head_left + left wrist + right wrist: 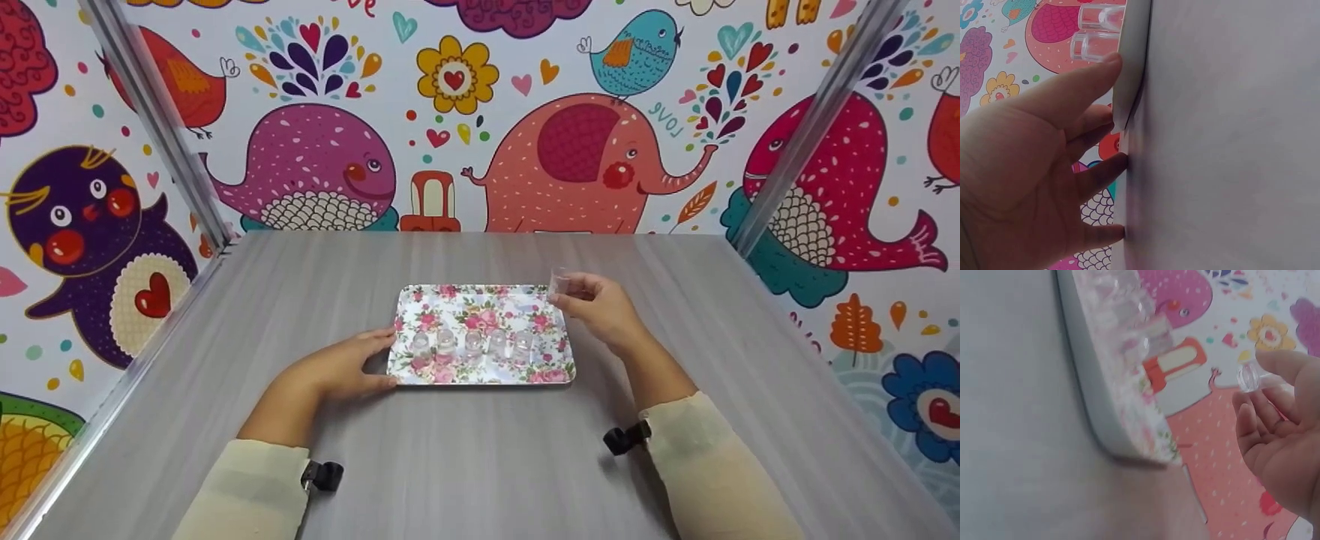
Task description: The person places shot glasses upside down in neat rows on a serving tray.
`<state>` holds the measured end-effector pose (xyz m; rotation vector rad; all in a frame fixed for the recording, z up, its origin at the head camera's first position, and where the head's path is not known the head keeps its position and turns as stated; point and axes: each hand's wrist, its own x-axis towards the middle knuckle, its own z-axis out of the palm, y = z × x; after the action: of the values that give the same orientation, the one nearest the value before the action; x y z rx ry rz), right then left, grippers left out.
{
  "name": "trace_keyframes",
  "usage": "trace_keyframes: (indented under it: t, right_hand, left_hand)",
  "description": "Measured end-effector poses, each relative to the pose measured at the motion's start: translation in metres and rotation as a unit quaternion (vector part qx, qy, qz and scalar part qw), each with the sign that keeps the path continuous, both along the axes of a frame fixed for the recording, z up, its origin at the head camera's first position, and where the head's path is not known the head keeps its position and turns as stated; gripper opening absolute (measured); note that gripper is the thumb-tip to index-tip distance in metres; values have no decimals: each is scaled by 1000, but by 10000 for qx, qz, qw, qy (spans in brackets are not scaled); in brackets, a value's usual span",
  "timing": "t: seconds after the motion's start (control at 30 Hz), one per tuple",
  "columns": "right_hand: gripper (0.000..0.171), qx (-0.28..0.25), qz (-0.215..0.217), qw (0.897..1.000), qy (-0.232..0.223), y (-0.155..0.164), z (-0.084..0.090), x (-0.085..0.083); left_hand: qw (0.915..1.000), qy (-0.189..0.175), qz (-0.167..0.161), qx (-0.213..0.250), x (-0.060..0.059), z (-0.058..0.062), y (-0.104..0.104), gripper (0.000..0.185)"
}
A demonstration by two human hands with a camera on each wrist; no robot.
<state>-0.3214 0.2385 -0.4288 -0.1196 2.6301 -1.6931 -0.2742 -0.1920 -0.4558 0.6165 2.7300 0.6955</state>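
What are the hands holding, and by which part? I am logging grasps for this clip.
The right hand pinches a small clear cup by its side wall, above the floral tray's far right corner. The left hand grips the tray's left edge.

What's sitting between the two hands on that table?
The floral tray with a row of five small clear cups, seen in the head view. The left hand grips its edge; the right hand holds another cup.
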Motion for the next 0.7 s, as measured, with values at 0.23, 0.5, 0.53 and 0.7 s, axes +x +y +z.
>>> trace_keyframes:
  t: [0.23,0.5,0.53,0.7]
  right_hand:
    - [45,-118,299,9984,469,-8,12,14]
    - [38,-165,501,9964,661,-9,15,19]
    - [38,-152,532,9962,669,-8,14,19]
    - [39,-107,482,9967,644,1,12,22]
  left_hand:
    - [10000,5,-20,3,1,1,1,82]
    - [10000,-13,-44,-11,1,0,1,82]
    - [10000,-18,-39,-17,1,0,1,82]
    - [10000,-47,20,-60,1,1,1,82]
